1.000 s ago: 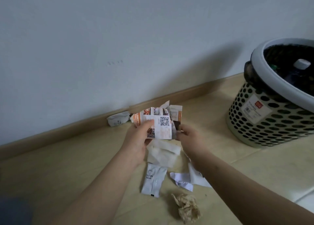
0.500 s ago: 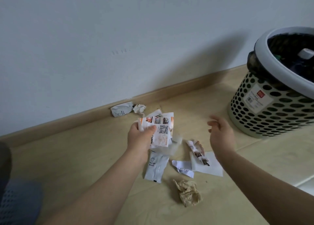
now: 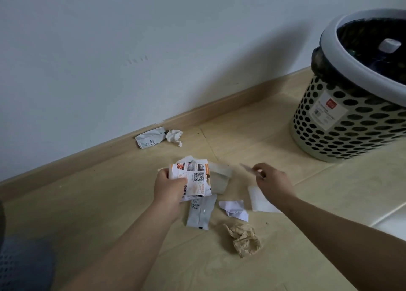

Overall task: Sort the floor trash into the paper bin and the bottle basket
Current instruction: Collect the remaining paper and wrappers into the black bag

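the left hand [image 3: 169,189] grips a bundle of printed leaflets [image 3: 196,177] by its left edge. right of it, the right hand [image 3: 272,181] pinches a blurred paper scrap [image 3: 247,168].

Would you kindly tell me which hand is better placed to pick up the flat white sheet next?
Probably the right. The right hand hovers over the sheet and pinches only a thin strip, while the left hand is farther off and grips a stack of leaflets.
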The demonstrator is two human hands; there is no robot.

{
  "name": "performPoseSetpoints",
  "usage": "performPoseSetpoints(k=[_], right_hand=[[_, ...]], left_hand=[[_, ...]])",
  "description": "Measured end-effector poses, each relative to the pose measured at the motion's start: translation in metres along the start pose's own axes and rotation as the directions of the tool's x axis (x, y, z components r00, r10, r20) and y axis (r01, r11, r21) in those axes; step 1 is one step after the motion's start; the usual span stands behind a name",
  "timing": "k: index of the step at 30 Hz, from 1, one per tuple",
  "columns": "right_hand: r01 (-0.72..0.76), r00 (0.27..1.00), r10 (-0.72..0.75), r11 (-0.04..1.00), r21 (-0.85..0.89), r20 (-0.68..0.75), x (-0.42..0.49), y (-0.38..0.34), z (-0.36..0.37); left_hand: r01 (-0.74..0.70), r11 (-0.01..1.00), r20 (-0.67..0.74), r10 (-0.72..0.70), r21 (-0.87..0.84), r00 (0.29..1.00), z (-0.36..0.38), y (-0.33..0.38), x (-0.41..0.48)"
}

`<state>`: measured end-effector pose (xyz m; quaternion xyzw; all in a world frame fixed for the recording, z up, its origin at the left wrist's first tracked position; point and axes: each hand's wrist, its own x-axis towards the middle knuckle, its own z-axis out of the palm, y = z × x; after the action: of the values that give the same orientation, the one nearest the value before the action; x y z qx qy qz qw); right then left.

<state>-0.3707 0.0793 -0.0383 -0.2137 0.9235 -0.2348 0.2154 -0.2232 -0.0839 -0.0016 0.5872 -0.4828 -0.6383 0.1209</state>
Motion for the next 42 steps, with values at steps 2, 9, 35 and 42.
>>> performPoseSetpoints(k=[2,9,35,42], right_hand=[[-0.031,0.995,0.051,0.976,0.218,-0.089,-0.002,-0.017,-0.008],[0.357,0.934,-0.354,0.919,0.168,-0.045,-0.028,-0.104,-0.009],[0.306,0.689,-0.681,0.584,0.752,0.249,-0.135,-0.365,0.079],[0.480,0.627,-0.634,0.772,0.417,0.451,-0.176,-0.375,0.139]], left_hand=[[-0.029,0.999,0.005,0.029,0.032,1.000,-0.002,0.002,-0.001],[0.051,0.996,0.096,-0.044,-0.075,0.994,-0.007,0.022,-0.009],[-0.566,0.813,-0.655,0.501,0.134,0.566,-0.264,0.072,-0.066],[-0.294,0.917,-0.829,0.376,0.269,0.414,-0.334,0.034,-0.083]])
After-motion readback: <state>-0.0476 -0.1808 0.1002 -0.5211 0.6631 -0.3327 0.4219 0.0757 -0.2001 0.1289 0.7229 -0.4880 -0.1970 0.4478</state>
